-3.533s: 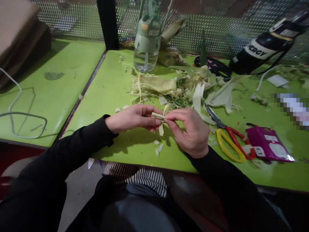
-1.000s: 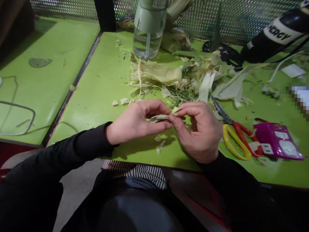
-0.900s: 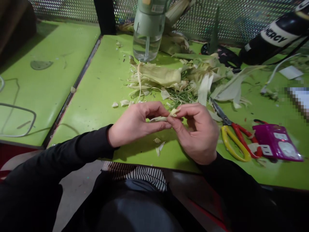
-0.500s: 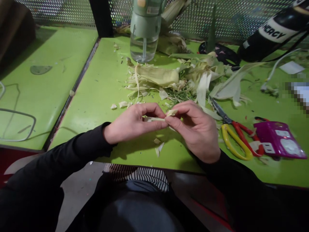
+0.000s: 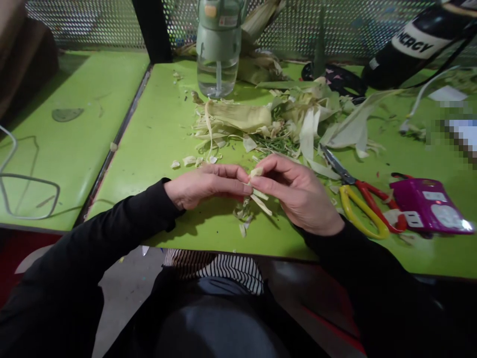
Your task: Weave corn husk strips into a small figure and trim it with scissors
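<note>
My left hand [image 5: 203, 184] and my right hand [image 5: 298, 191] meet just above the near part of the green table [image 5: 156, 144]. Both pinch the same small pale strip of corn husk [image 5: 256, 173], fingertips touching. One loose end of the strip [image 5: 261, 204] hangs down below my right thumb. Small husk scraps [image 5: 242, 216] lie on the table right under my hands. Both arms wear black sleeves.
A heap of corn husks [image 5: 283, 122] lies beyond my hands. Yellow-and-red scissors [image 5: 357, 199] and a purple packet [image 5: 428, 209] sit to the right. A green water bottle [image 5: 218, 47] stands at the back by the mesh wall. A black bottle [image 5: 413, 47] leans far right.
My left hand's fingers have flattened and dropped closer to the table. The husk strip has turned, and a loose end now hangs below my right hand.
</note>
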### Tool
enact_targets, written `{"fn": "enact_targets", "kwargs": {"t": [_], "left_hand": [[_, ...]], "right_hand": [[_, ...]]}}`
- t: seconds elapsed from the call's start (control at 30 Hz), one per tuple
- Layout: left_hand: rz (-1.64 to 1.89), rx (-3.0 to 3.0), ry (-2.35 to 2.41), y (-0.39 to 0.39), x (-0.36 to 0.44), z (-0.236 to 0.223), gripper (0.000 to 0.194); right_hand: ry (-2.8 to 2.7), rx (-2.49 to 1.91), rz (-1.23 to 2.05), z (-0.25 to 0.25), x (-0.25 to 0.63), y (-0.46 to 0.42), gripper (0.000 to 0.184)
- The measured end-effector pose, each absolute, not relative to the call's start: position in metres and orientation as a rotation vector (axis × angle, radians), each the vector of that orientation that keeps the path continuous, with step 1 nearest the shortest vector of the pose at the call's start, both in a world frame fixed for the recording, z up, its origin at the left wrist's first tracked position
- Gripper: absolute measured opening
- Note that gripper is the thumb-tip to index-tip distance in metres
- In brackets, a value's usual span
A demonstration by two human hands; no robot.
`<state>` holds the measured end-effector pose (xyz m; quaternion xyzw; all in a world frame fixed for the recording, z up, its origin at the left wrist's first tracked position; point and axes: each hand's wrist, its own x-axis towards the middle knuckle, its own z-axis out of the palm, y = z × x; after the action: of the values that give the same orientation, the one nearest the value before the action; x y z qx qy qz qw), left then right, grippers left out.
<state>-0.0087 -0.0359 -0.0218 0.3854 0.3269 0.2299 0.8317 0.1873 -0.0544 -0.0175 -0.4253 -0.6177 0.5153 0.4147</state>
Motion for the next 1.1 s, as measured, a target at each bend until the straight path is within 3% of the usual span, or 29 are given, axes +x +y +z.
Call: {"fn": "enact_targets", "kwargs": {"t": [0.2,0.37,0.47,0.6,0.7,0.93,1.1], "left_hand": [[0.565,0.801,0.743,-0.039,-0.005,-0.023,0.025],[0.681,0.842,0.763,-0.039,0.0,-0.023,0.025],[0.794,0.872,0.763,-0.032,-0.007,-0.02,0.023],[1.03,0.925,0.805,-0.015,-0.033,-0.007,0.019],[1.183,0.886,0.851,-0.004,-0.048,0.001,0.02],[1.245,0.891,0.905,-0.005,-0.051,0.013,0.018],[1.187,0.904,0.849,-0.008,-0.049,0.009,0.02]], "right_hand": [[-1.454,-1.061,1.352,-0.024,0.185,-0.053,0.017],[-1.408,-1.086,1.318,-0.025,0.191,-0.045,0.028],[-1.547,-1.129,1.07,-0.018,0.202,-0.037,0.023],[-1.407,-1.055,0.501,-0.007,0.23,-0.017,0.008],[-1.385,-1.167,0.348,-0.001,0.253,-0.009,0.01],[-2.027,-1.508,0.177,0.0,0.277,-0.023,0.016],[-2.181,-1.656,0.376,-0.015,0.268,-0.015,0.014]]}}
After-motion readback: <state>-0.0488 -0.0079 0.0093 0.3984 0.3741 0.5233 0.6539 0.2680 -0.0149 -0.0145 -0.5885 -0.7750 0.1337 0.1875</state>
